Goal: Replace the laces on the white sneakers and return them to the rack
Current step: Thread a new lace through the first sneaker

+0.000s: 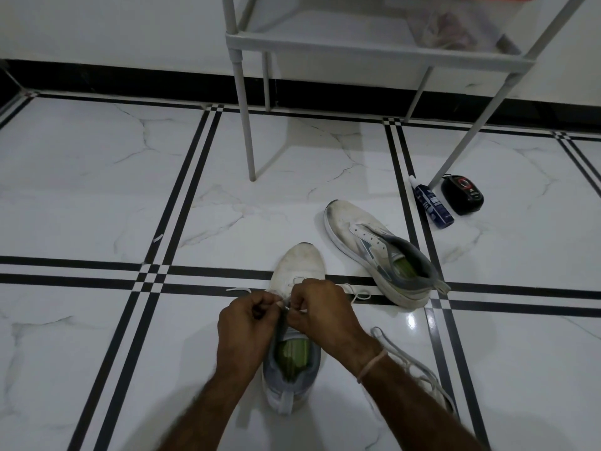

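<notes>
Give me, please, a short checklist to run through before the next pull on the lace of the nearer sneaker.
1. Grip: left hand and right hand both pinch the white lace over the nearer white sneaker with grey collar: ok.
2. Lace ends free on the tiled floor on either side: ok.
3. Lower eyelets all threaded: hidden by the hands, cannot tell.
4. Second white sneaker laced: eyelets look empty, not ok.
5. Loose pale laces lie apart from the nearer shoe: ok.
</notes>
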